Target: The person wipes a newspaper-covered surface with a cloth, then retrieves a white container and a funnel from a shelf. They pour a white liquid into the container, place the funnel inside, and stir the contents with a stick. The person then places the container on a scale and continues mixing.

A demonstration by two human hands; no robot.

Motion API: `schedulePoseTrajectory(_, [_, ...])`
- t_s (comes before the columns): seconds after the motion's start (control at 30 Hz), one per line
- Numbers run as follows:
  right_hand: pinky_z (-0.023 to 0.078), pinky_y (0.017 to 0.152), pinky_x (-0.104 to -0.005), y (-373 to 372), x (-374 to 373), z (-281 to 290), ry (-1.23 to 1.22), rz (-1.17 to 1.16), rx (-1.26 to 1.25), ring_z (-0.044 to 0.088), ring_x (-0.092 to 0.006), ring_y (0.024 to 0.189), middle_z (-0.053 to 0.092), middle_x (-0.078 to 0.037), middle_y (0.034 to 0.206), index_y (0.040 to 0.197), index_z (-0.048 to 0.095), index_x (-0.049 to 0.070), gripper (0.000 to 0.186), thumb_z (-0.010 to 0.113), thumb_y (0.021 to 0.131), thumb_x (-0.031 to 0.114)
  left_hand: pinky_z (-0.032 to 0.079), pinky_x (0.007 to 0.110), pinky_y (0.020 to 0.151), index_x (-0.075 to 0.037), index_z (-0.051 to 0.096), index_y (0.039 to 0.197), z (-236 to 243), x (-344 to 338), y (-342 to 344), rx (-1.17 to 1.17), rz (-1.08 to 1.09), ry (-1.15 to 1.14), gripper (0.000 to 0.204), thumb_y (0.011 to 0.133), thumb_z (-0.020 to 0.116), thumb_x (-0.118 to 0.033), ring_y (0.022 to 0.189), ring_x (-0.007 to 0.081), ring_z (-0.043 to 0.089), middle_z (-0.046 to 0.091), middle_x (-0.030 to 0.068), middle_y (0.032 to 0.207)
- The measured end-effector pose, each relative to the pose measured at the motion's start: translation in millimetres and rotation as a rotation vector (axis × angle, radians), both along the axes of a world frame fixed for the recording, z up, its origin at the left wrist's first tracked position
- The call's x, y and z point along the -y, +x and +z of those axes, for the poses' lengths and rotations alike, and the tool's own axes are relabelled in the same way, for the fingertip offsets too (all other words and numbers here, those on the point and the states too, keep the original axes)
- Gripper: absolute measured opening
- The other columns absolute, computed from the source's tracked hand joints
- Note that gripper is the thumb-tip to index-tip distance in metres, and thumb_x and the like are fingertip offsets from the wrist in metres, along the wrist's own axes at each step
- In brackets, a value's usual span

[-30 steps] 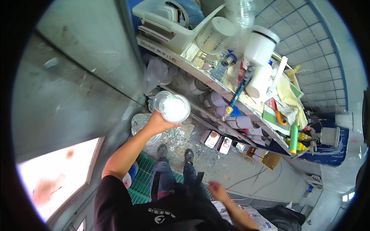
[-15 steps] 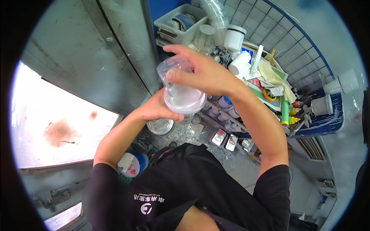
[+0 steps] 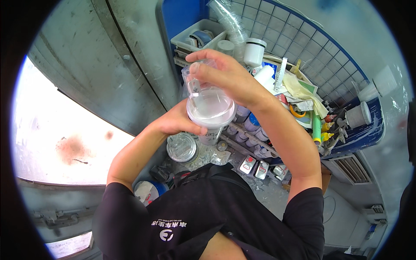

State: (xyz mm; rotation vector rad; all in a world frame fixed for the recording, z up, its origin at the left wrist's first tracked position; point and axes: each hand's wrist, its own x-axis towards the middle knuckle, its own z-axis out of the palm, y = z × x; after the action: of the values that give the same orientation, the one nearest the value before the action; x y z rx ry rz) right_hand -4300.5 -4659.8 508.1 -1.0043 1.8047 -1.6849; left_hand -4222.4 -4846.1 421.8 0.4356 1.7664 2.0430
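Note:
My left hand (image 3: 177,119) wraps round a translucent plastic cup (image 3: 212,134) with a wide pale rim and dark marks on its side. Whitish or clear liquid seems to show inside, though glare blurs it. Above its far left edge, my right hand (image 3: 227,77) grips a clear plastic cup (image 3: 189,86), thumb on the near side. This clear cup is tilted, its lower end over the rim of the other one. Whether the two touch, I cannot tell.
Cluttered blue bench (image 3: 346,149) at the right, with a white jar (image 3: 254,52), a tape roll (image 3: 297,111) and small bottles. A grey bin (image 3: 199,37) and stacked clear cups (image 3: 229,19) stand behind. Below are a round tin (image 3: 182,147) and metal cans (image 3: 247,165).
The clear cup in my right hand has tilted further over the lower cup. The lower cup now shows more of its side. The whole view has shifted slightly.

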Motion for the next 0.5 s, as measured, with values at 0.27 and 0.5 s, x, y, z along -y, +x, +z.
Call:
schedulePoseTrajectory(0.27, [0.054,0.087,-0.0333,-2,-7,0,-0.047,-0.034,0.17,0.07,-0.0194,0.096,0.069,-0.013,0.107,0.133,0.055,-0.003,0.063,0.068,0.095,0.046,0.039,0.037,0.113,-0.001,0.04,0.15,5,-7,2,-0.062,-0.04,-0.124,0.104,0.063,0.095,-0.02,0.131,0.0189,0.051,0.057,0.0088,0.139])
schedulePoseTrajectory(0.5, [0.056,0.09,-0.0424,6,-11,-5,-0.178,-0.132,0.249,0.072,-0.029,0.099,0.069,-0.019,0.109,0.134,0.053,-0.002,0.062,0.057,0.101,0.05,0.041,0.037,0.112,-0.001,0.039,0.149,0,-8,6,-0.075,-0.027,-0.115,0.103,0.063,0.094,-0.016,0.129,0.0184,0.052,0.057,0.0087,0.138])
